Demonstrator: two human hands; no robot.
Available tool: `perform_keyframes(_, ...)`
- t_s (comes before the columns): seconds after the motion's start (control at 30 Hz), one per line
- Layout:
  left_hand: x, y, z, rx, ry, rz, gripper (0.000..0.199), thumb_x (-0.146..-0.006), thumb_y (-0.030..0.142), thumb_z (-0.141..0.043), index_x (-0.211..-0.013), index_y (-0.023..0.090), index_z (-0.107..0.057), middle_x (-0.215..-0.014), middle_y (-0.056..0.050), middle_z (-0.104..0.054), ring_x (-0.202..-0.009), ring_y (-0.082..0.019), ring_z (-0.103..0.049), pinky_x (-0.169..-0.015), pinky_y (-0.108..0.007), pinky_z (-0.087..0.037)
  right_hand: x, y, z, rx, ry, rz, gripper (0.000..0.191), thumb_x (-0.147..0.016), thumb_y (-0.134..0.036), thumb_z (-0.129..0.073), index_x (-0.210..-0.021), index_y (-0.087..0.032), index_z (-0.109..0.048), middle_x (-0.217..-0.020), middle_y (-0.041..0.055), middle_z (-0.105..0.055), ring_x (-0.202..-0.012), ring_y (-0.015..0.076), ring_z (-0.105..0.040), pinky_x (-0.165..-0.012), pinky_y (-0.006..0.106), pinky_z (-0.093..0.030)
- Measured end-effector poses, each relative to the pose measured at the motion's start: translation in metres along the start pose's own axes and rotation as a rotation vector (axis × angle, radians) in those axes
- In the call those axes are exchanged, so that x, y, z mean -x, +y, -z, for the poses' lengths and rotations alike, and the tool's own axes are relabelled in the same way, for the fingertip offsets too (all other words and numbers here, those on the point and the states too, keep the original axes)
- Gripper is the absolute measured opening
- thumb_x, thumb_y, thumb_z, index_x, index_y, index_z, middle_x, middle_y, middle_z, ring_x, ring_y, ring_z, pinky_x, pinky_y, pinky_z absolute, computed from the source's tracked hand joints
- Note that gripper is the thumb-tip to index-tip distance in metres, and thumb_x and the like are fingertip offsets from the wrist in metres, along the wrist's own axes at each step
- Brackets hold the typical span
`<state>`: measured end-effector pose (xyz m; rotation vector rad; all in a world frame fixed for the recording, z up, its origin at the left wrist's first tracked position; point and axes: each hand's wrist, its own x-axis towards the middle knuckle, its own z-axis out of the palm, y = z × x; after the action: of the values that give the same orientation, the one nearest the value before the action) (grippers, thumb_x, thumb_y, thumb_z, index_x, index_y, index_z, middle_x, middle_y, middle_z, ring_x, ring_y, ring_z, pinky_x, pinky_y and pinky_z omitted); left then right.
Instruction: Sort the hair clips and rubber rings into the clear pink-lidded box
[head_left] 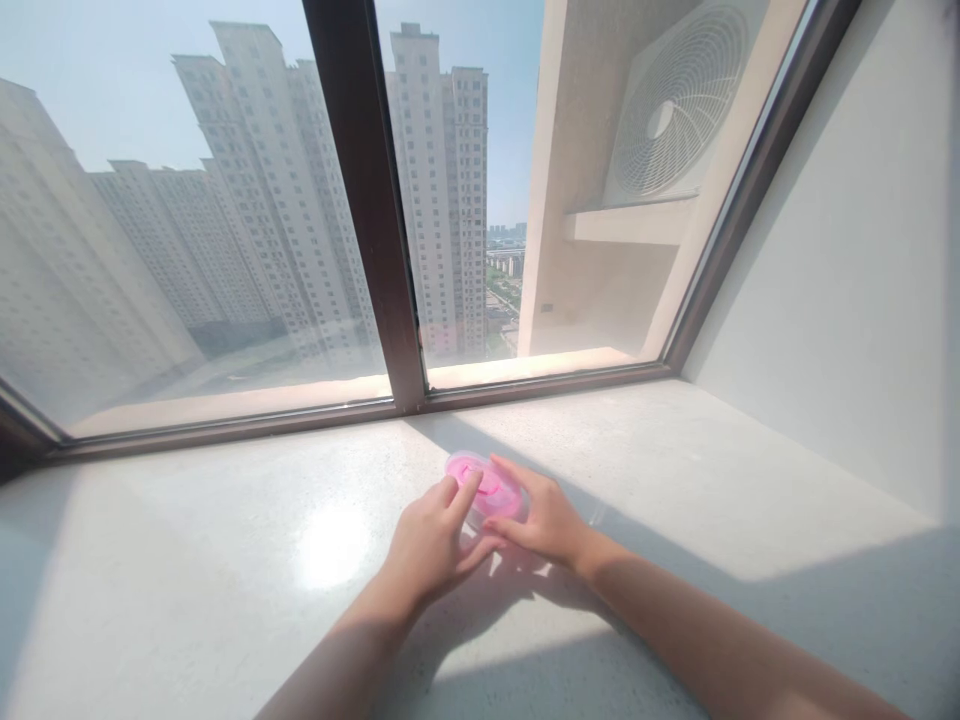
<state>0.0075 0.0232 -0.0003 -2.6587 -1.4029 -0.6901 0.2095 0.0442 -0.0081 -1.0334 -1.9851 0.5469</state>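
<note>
A small rounded container with a pink lid and clear, whitish sides (491, 490) sits on the pale windowsill. My right hand (547, 515) grips it from the right, with the thumb along the near edge and the fingers on the far side. From the left, my left hand (439, 535) holds it too, its index finger resting on top of the lid and its thumb low at the near side. Both hands partly cover the container, so its contents cannot be made out.
The sunlit windowsill (225, 560) runs up to a dark window frame (367, 200) at the back. A white side wall (847, 300) rises on the right. Beyond the glass stand tall buildings (262, 170) and an air-conditioner fan unit (667, 115).
</note>
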Motion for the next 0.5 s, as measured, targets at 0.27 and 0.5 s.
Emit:
perform_keyframes(0.27,-0.001,0.002,0.007,0.003,-0.007,0.29,0.069,-0.08,0.06,-0.054,-0.134,0.018,-0.046,-0.116,-0.014,-0.058,-0.086,-0.03,-0.065,-0.066,-0.038,-0.053,0.004,0.005,-0.002,-0.032,-0.015,0.236,0.039,-0.08,-0.024,-0.061,-0.119,-0.017,-0.061,-0.105,0.0124,-0.071,-0.079,0.0222,-0.071,-0.078,0.038,-0.056)
perform_keyframes(0.5,-0.004,-0.023,0.008,0.496,-0.013,0.093,0.058,-0.074,0.024,-0.065,-0.13,0.024,-0.053,-0.129,-0.01,-0.054,-0.116,-0.027,-0.055,-0.098,-0.039,-0.044,-0.006,0.015,0.013,0.065,0.035,0.382,0.049,-0.077,-0.02,-0.067,-0.125,-0.021,-0.057,-0.123,0.0119,-0.061,-0.111,0.0268,-0.058,-0.096,0.045,-0.047)
